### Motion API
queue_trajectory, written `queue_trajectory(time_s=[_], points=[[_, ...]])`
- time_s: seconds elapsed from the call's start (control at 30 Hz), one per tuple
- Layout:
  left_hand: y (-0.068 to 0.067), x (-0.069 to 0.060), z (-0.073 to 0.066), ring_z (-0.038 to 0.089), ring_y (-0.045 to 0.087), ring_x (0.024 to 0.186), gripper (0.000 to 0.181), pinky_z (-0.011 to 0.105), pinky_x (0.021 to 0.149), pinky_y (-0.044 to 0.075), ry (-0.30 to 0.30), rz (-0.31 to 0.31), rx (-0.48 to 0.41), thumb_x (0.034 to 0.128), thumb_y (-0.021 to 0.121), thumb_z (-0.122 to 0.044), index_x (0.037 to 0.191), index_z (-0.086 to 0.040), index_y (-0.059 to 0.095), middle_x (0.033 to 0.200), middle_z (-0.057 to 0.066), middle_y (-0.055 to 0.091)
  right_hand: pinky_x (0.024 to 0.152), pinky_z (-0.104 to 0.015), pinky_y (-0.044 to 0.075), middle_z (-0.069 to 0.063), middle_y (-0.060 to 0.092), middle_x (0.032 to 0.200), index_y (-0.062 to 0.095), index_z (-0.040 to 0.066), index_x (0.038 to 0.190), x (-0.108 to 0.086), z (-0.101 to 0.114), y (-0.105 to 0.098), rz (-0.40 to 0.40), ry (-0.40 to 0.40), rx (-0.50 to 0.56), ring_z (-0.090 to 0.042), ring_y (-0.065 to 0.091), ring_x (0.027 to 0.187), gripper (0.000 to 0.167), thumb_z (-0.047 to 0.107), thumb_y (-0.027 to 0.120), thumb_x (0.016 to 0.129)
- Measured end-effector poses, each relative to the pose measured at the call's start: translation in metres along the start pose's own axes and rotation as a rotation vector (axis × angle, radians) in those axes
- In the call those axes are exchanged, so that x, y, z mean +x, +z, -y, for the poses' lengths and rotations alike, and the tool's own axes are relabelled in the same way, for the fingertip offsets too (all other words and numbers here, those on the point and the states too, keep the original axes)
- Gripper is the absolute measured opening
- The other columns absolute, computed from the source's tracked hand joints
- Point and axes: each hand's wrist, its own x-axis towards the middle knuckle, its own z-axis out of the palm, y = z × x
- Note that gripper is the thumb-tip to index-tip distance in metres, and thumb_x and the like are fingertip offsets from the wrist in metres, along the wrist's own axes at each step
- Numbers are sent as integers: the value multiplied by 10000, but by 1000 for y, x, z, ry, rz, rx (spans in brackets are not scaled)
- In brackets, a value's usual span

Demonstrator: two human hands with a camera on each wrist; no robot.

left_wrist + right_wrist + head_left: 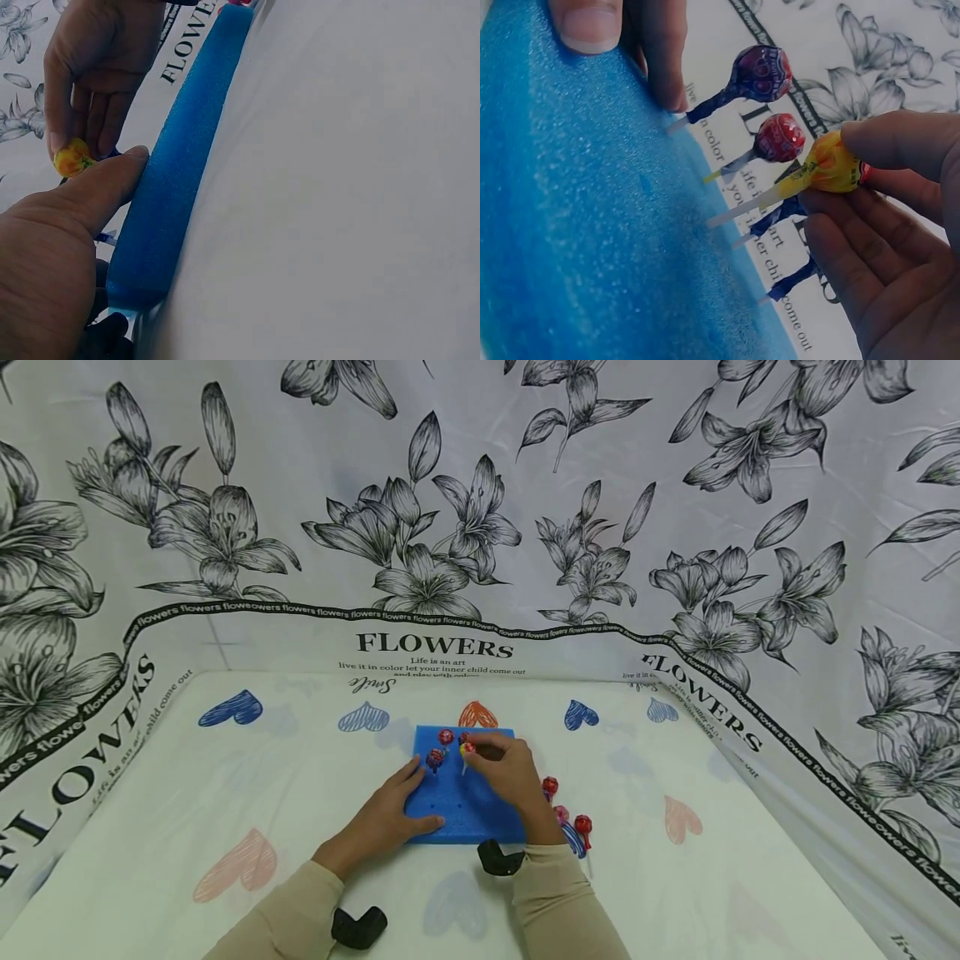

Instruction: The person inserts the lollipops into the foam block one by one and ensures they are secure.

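Note:
A blue foam block (465, 818) lies on the table with several wrapped lollipops standing in it. My right hand (510, 768) pinches a yellow-wrapped lollipop (832, 165) by its head between thumb and fingers. The white stick slants down to the foam; I cannot tell whether its tip is in a hole. Behind it stand a purple lollipop (759, 73) and a red lollipop (780, 138); two blue-wrapped ones are partly hidden by the right hand. My left hand (382, 814) rests on the block's left side, thumb and fingers extended and spread.
Several loose lollipops, among them a red one (583, 825), lie right of the block, partly behind the right forearm. A white cloth (300, 793) printed with hearts covers the table. A flower-printed curtain (525, 552) hangs behind it. Both wrists wear black mounts.

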Motion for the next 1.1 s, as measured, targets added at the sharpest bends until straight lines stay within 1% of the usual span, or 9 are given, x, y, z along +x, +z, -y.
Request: queue_trajectory(time_s=[0.2,0.3,0.5,0.6,0.67,0.83,0.97,1.1], points=[[1,1,0,409,230,1393,924,555,1061,289,-6,4,15,793,754,-497,1451,35,382,1568,137,225,802,-350,551,-45,704,1014,727,66,1116,-1,0,1,36,66,-47,-186,671,905,241,145,714,889],[1,1,1,406,229,1395,927,553,1062,289,-12,5,15,791,755,-500,1453,30,383,1569,132,223,797,-351,553,-49,704,1012,726,63,1118,-1,1,1,39,72,-58,-186,673,900,246,147,717,886],[1,1,1,408,230,1393,926,552,1058,295,-9,4,16,791,756,-499,1452,32,383,1568,136,224,784,-339,556,-33,711,999,730,60,1097,0,1,0,39,44,-68,-167,681,879,243,157,727,874],[0,1,0,402,227,1396,920,541,1066,289,0,3,13,794,760,-484,1452,36,379,1569,137,220,791,-332,554,-21,712,1000,730,69,1090,0,3,-4,33,47,-81,-156,684,887,241,170,729,872],[0,1,0,396,223,1399,916,534,1072,283,3,5,13,797,761,-476,1452,36,377,1570,136,216,798,-342,552,-38,709,1009,722,54,1093,0,6,-8,24,40,-83,-171,686,901,241,165,722,880],[-1,1,-1,399,220,1399,918,541,1072,280,-1,6,11,798,756,-486,1453,34,378,1569,140,218,813,-360,548,-90,696,1033,688,-17,1119,-2,18,-20,6,-1,-47,-217,683,931,263,112,709,891],[0,1,-1,402,213,1400,925,546,1070,278,-9,9,8,798,752,-496,1456,32,374,1569,141,216,822,-337,542,-63,697,1028,684,7,1146,-4,30,-30,-4,-6,-20,-193,679,939,291,126,723,883],[0,1,-1,404,212,1400,924,545,1068,281,-10,8,4,796,756,-490,1454,34,376,1568,144,219,826,-336,539,-88,692,1047,687,43,1157,-7,43,-40,-11,-47,7,-197,675,951,290,129,725,883]])
